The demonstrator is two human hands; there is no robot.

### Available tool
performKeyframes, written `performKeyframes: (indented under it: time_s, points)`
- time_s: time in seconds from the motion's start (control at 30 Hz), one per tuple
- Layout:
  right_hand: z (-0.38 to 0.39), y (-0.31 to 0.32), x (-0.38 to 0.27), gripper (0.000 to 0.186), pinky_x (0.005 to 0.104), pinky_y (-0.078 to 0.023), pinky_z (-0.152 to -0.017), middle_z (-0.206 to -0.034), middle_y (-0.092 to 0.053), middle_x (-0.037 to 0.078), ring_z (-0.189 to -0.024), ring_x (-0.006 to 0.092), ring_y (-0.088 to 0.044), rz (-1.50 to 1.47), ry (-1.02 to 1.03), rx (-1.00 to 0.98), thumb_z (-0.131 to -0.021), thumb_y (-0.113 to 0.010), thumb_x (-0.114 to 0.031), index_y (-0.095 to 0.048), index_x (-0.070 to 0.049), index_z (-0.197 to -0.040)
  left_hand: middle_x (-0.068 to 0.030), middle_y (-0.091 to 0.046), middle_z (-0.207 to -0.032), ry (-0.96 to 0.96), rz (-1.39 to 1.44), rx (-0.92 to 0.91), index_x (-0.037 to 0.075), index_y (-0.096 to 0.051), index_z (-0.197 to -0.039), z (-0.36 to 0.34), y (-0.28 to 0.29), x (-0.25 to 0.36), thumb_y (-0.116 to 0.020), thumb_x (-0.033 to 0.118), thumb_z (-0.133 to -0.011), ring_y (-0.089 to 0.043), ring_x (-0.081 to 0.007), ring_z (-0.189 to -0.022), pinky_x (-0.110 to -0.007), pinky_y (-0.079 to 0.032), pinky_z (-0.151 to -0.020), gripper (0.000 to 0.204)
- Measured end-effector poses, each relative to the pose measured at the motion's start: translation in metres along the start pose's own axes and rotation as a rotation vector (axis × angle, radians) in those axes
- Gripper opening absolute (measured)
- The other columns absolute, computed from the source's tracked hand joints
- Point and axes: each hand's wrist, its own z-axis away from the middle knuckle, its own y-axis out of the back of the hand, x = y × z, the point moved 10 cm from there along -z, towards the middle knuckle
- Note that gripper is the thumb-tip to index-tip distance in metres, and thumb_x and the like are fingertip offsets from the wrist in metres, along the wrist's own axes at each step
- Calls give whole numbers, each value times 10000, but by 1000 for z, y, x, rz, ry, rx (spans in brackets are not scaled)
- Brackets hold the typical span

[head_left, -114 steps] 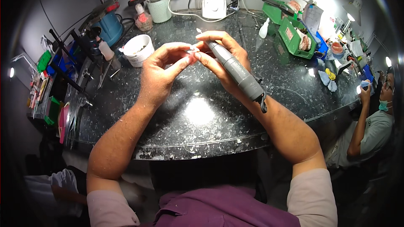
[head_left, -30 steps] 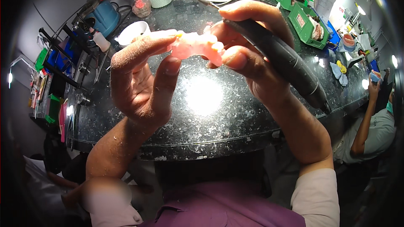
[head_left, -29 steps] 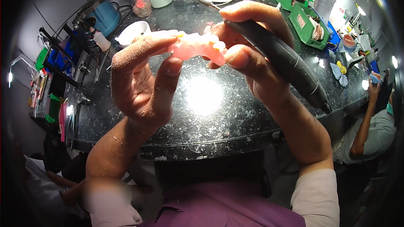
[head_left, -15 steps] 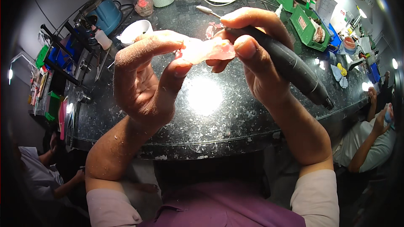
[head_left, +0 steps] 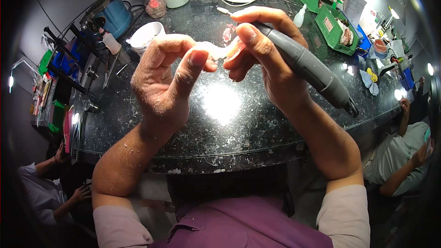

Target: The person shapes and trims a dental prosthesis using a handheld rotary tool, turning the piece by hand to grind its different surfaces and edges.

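Far out beyond the left hand's knuckles sits a white cup (head_left: 146, 35) on the black speckled counter (head_left: 220, 128). The left hand (head_left: 167, 82) is raised, thumb and fingertips pinched on a small pink denture piece (head_left: 225, 51). Right against it, the right hand (head_left: 266, 59) is curled tight around a grey handpiece (head_left: 308, 66), thumb pressing the piece too. Green trays (head_left: 337, 25) lie past that hand.

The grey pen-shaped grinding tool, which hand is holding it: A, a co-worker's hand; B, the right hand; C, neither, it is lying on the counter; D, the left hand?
B: the right hand is wrapped around the grey grinding tool, whose body slants down to the right above the black counter, while the left hand pinches a small pink piece at its tip.
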Motion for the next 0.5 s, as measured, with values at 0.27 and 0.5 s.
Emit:
performKeyframes:
  time_s: [0.27, 0.5]
  points:
    - [1, 5, 12, 299, 275, -557, -524, -813, -669, 136, -597, 163, -663, 6, -51, 26, -976, -627, -191, -562, 12, -1186, -115, -679, -863, 230, 243, -26, -25, -603, -969, 2, -7, -24, -606, 232, -1002, -634, -129, -734, -282, -516, -725, 259]
    - [1, 3, 9, 293, 279, -567, -530, -856, -668, 135, -617, 168, -673, 3, -20, 17, -974, -631, -185, -564, 12, -1179, -123, -680, -887, 179, 240, -14, -14, -594, -965, 0, -6, -21, -587, 229, -1012, -634, -131, -746, -285, -516, -739, 248]
